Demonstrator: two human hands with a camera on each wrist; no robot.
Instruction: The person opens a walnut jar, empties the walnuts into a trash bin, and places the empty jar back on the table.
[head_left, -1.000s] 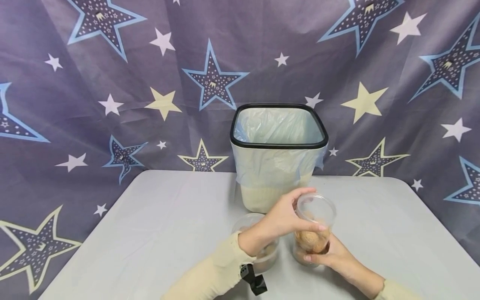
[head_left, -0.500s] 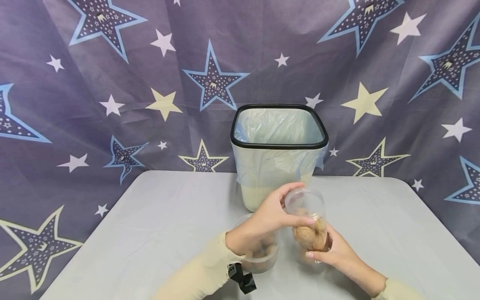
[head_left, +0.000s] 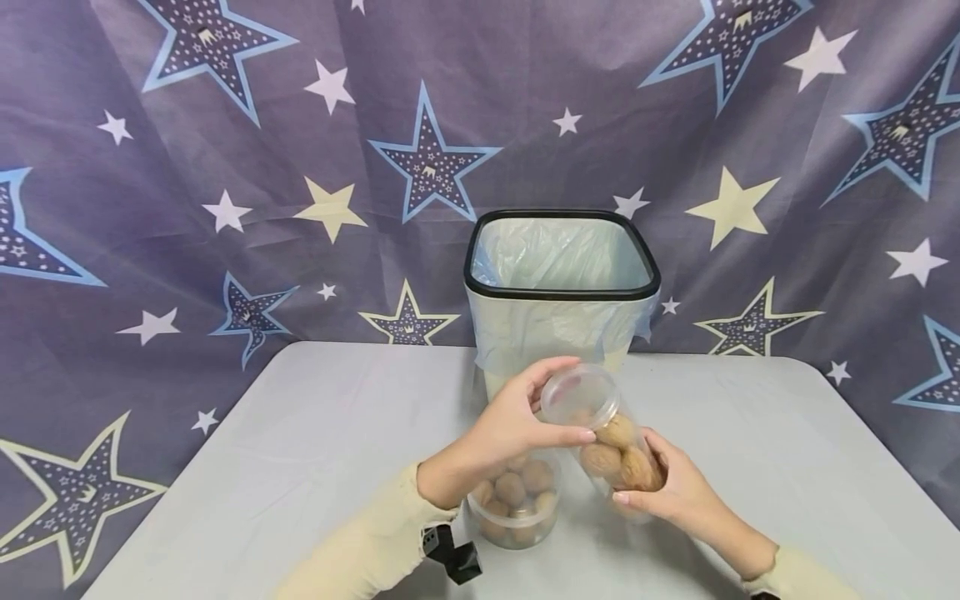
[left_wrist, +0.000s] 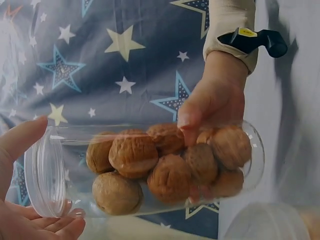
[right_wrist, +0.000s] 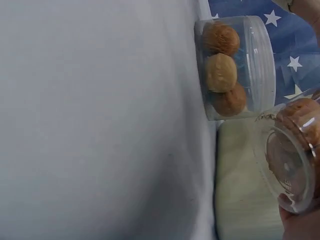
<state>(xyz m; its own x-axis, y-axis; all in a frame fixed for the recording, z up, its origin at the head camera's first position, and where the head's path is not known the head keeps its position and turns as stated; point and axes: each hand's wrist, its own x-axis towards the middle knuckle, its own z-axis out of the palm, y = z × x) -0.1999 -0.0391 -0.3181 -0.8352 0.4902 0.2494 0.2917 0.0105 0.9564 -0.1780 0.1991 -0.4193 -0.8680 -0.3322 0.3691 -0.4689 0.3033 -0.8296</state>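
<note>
A tall clear plastic jar with several walnuts inside is held off the table, its top leaning to the left. My left hand grips the jar's top end around a translucent lid, thumb on one side and fingers on the other. Lower down, my right hand holds the jar's body near its base. Just left of and below the jar, a wider, shorter clear tub of walnuts stands on the table. Its walnuts also show through the wall in the right wrist view.
Behind the hands stands a white bin with a black rim and a clear bag lining. The grey-white table reaches back to a purple star-patterned curtain. A black wrist strap mount sits on the left sleeve.
Both hands have lifted the jar from the table and tilted its top to the left. The left hand moved left with the top, uncovering more of the wide tub.
</note>
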